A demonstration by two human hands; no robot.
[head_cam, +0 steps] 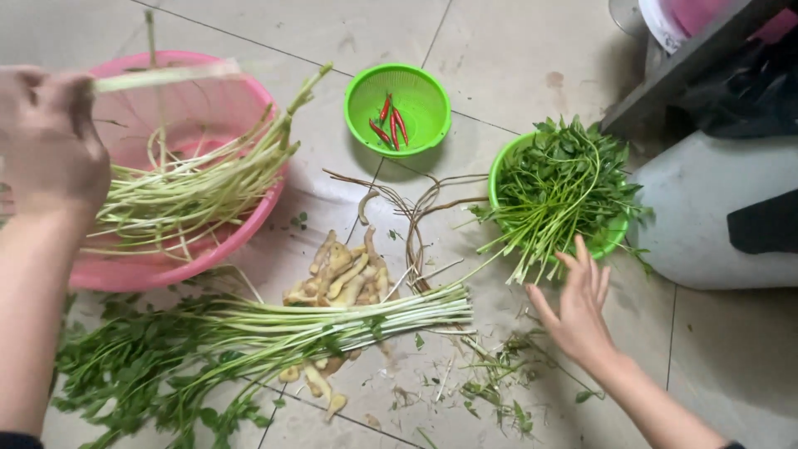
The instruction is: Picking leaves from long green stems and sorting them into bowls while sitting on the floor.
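The person's left hand (51, 141) is raised over the pink basket (125, 270), its fingers closed around a pale green stalk (166, 76) that sticks out sideways above the basket's rim; the hand is blurred. Inside that basket lies a heap of stripped stalks (195, 187), some hanging over the edge. The right hand (578, 308) hovers low over the tiled floor (515, 66), fingers spread wide and holding nothing, just beside the green bowl (496, 170) piled with leafy sprigs (565, 187). Between the hands a long bundle of leafy greens (274, 328) lies on the floor, across some pieces of ginger root (341, 274). A small green colander (432, 133) farther off holds red chillies (391, 123). Trimmings (499, 382) are scattered near the right hand.
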